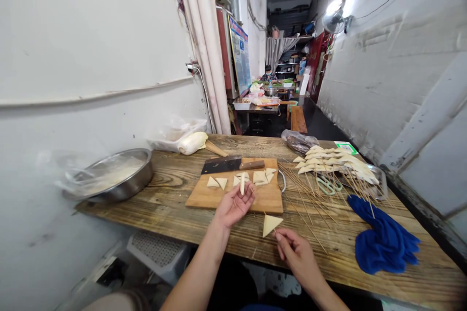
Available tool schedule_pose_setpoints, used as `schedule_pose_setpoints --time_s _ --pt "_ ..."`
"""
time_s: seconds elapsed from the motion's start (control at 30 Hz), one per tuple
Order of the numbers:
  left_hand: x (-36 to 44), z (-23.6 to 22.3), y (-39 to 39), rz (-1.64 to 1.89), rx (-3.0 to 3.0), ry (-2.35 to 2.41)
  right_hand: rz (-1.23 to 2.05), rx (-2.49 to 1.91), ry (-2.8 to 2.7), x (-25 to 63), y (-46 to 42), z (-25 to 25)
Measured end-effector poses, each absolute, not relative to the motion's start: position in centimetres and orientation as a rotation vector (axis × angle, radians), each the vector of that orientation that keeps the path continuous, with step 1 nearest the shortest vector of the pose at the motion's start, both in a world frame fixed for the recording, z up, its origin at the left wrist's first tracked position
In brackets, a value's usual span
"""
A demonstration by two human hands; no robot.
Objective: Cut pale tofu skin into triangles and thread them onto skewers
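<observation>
Light brown wood makes the cutting board (200, 199), which lies on the table (175, 180). Over the near part of the board is the left hand (235, 206), palm upward, fingers half curled and holding one pale slice (242, 183), seen edge-on. Nearer than the board, to its right side, the right hand (295, 249) has its fingertips pinched on a thin skewer (275, 231), which bears a pale triangle (272, 225). Upon the board lie other cut pieces (260, 177), with a cleaver (222, 165) behind them. Right of the board are loose skewers (301, 185) and, farther, a blue glove (383, 243); left of it stands a steel basin (140, 180).
</observation>
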State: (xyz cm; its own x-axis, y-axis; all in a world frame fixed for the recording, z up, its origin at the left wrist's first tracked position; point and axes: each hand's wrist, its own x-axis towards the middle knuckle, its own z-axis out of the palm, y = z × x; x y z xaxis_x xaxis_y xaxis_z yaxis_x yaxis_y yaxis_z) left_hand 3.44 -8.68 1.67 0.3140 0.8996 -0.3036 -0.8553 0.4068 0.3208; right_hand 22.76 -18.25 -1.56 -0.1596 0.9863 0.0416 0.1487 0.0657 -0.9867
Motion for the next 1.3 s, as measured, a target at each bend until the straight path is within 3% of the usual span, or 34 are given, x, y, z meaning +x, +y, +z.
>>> schedule_pose_setpoints --time_s 0.6,1.3 --pt "4.2 1.8 -9.1 1.383 0.241 0.733 1.181 -1.223 -1.518 23.0 -18.4 -1.4" --pt "4.3 1.6 -9.0 1.314 0.193 0.792 1.182 -1.260 -1.542 22.8 -18.3 -2.0"
